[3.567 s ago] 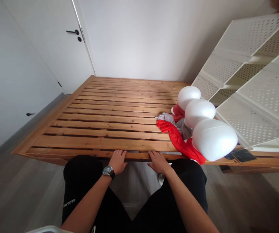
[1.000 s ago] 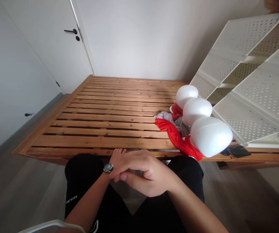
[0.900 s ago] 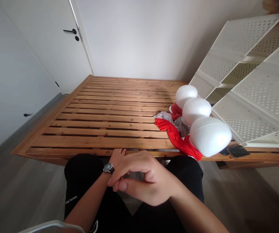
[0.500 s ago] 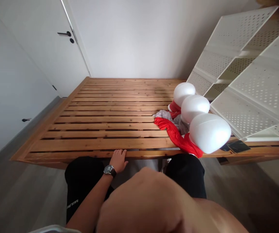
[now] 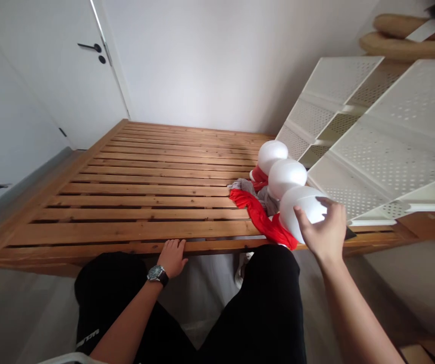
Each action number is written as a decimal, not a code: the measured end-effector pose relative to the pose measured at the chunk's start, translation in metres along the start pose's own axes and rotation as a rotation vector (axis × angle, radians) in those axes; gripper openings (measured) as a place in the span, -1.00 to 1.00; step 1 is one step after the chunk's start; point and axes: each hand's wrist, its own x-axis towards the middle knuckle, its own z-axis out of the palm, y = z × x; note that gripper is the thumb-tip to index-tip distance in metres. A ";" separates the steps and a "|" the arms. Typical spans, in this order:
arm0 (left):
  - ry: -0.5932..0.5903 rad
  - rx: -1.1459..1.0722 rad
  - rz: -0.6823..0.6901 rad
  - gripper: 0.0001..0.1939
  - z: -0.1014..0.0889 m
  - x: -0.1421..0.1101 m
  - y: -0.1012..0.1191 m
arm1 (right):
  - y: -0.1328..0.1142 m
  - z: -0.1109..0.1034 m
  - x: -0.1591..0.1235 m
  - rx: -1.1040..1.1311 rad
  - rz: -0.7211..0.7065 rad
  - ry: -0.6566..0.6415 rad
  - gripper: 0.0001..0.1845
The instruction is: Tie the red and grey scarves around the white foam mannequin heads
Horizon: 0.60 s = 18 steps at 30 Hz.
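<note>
Cupping the nearest white foam egg (image 5: 291, 217), the person's right hand (image 5: 325, 235) reaches out over the near corner of the slatted wooden bed frame (image 5: 88, 255). Its thumb lies on the near side of the egg, with the fingers (image 5: 327, 201) spread and arching over the top, not pinched together. This egg ends a short row with two more foam eggs (image 5: 286, 178) (image 5: 272, 155), close above a red cloth (image 5: 257, 215) and a grey cloth (image 5: 244, 186) bunched on the slats.

The left hand (image 5: 172, 258), a black watch (image 5: 157, 275) on its wrist, rests open on the bed's near rail, holding nothing. Beside the eggs leans a white perforated shelf unit (image 5: 391, 151); from here I can make out only the walls of its compartments. At the bottom edge runs what looks like the rim of a white tub (image 5: 73, 358), its inside out of view.
</note>
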 end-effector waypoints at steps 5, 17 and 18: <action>-0.025 0.017 0.010 -0.36 -0.001 0.001 -0.001 | 0.078 0.022 0.035 -0.172 0.171 -0.151 0.35; -0.057 0.014 0.001 -0.30 -0.006 0.002 0.001 | 0.084 0.027 0.018 -0.202 0.191 -0.174 0.30; -0.060 0.010 0.001 -0.30 -0.006 0.002 0.001 | 0.077 0.025 0.016 -0.196 0.164 -0.155 0.29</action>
